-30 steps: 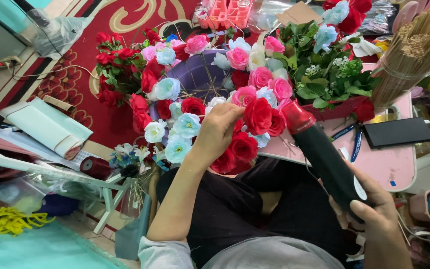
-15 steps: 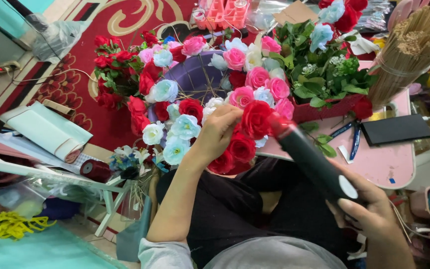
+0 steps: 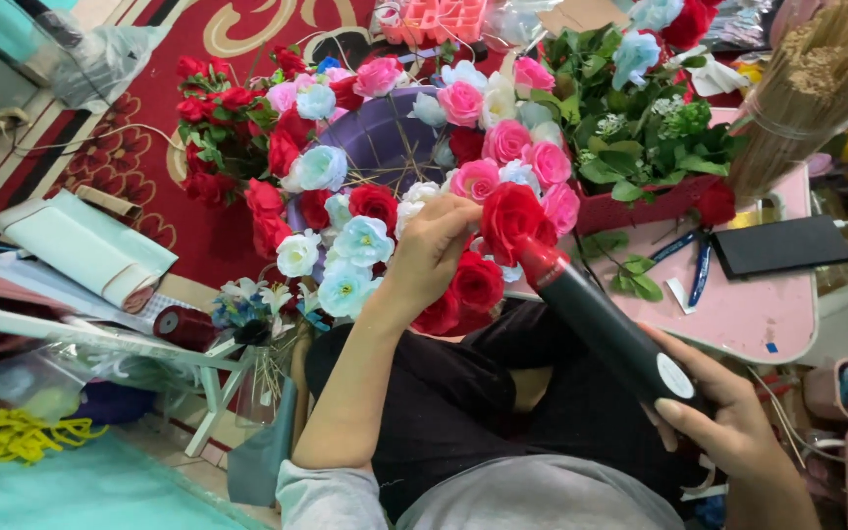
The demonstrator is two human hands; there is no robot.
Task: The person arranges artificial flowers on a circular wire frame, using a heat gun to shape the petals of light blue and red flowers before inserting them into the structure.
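Observation:
My left hand [image 3: 436, 247] pinches a red fabric rose [image 3: 512, 218] at the near edge of a mass of red, pink, white and pale blue artificial roses [image 3: 345, 255]. These flowers ring a purple basket [image 3: 375, 147]. My right hand [image 3: 728, 422] grips the base of a black tool [image 3: 610, 334] shaped like a long cylinder. Its red tip touches the underside of the red rose. Both arms reach out over my lap.
A small pink table [image 3: 748, 304] at right carries a black phone [image 3: 782, 245], blue-handled scissors [image 3: 689, 260] and a red tray of green leaves [image 3: 640, 147]. A bundle of thin sticks [image 3: 807, 79] stands far right. White rolled fabric [image 3: 80, 245] and a dark red ribbon spool [image 3: 184, 326] lie left.
The black tool has tilted and its red tip has come up against the red rose. My left hand has shifted slightly up and right on that flower.

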